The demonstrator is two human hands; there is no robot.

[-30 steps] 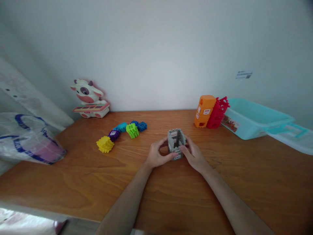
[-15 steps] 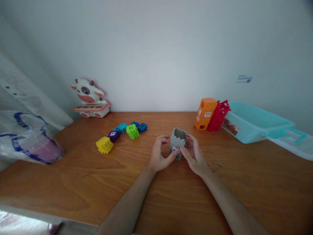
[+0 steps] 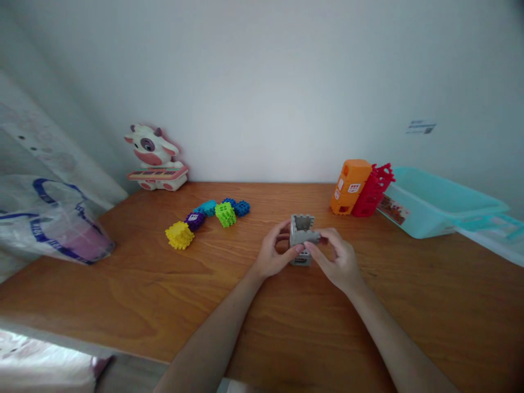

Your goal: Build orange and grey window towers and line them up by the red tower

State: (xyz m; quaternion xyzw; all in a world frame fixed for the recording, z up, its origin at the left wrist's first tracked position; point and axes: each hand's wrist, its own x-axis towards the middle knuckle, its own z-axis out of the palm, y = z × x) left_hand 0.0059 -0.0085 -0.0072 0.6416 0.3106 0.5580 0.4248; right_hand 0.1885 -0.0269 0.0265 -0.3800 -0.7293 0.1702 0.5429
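Note:
A grey block tower (image 3: 302, 230) of interlocking plastic panels stands on the wooden table (image 3: 286, 327) near its middle. My left hand (image 3: 273, 254) grips its left side, fingers curled round it. From the right, my right hand (image 3: 338, 261) pinches a grey panel at the tower's front top edge. The panel looks tilted away from the tower. The tower's lower right side is hidden behind my fingers.
Yellow (image 3: 179, 235), purple (image 3: 195, 220), teal (image 3: 208, 207), green (image 3: 226, 214) and blue (image 3: 241, 207) block cubes lie to the left. An orange (image 3: 349, 186) and a red (image 3: 372, 189) block tower lean on a turquoise bin (image 3: 434, 202). A cow toy (image 3: 154, 159) and a plastic bag (image 3: 49, 224) are at left.
The view shifted slightly. The tower was turned in my hands, and my right hand moved to its top front edge, where a grey panel now tilts outward.

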